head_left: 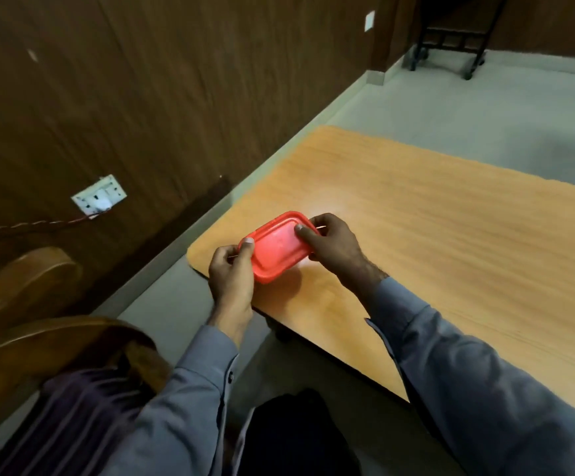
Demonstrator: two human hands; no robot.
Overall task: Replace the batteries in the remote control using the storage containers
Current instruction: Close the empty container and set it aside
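A small rectangular storage container with a red lid (278, 249) sits near the left corner of the wooden table (451, 235). My left hand (231, 273) grips its left end, thumb on the lid's rim. At the container's right end, my right hand (330, 243) holds it with the thumb pressed on top of the lid. The lid covers the container, so its contents are hidden. No remote control or batteries are in view.
A wood-panelled wall with a white socket plate (100, 195) and a cable runs along the left. A wooden chair (21, 304) stands at the lower left. A dark wheeled frame (451, 42) stands on the floor far back.
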